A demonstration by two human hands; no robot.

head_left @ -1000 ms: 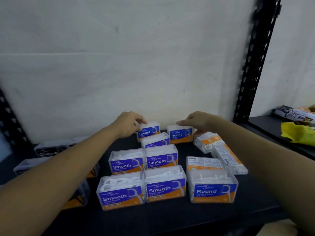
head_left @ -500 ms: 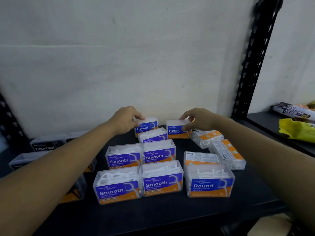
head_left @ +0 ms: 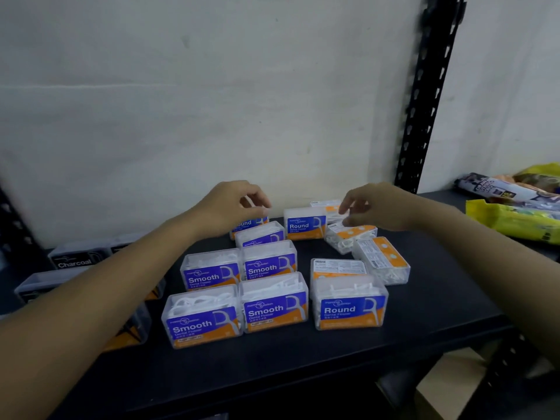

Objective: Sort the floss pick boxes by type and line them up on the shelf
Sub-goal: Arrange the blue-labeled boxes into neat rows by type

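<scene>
On the dark shelf (head_left: pixel 424 322) stand clear floss pick boxes with blue and orange labels, white picks showing through their walls. Four read "Smooth": two in the front row (head_left: pixel 202 317) (head_left: pixel 274 303) and two just behind them (head_left: pixel 210 269) (head_left: pixel 269 260). A fifth box (head_left: pixel 260 234) lies tilted behind these, its wording too hidden to read. Three read "Round": one at the front right (head_left: pixel 351 303), one upright near the wall (head_left: pixel 304 223), and one (head_left: pixel 250 224) partly under the left hand. Three more lie with their printed backs up to the right (head_left: pixel 338 266) (head_left: pixel 381 259) (head_left: pixel 348 236), and another (head_left: pixel 328 206) sits behind the right hand; their types cannot be told. At the far left are dark boxes, one marked "Charcoal" (head_left: pixel 74 257) and another (head_left: pixel 48 283) in front of it, with more hidden by the forearm. The left hand (head_left: pixel 233 207) hovers over the back Round box, fingers curled with thumb and forefinger apart, holding nothing. The right hand (head_left: pixel 375 209) hangs loosely open above the back-up boxes, gripping nothing. Yellow and printed packets (head_left: pixel 512 207) lie on the neighbouring shelf to the right.
</scene>
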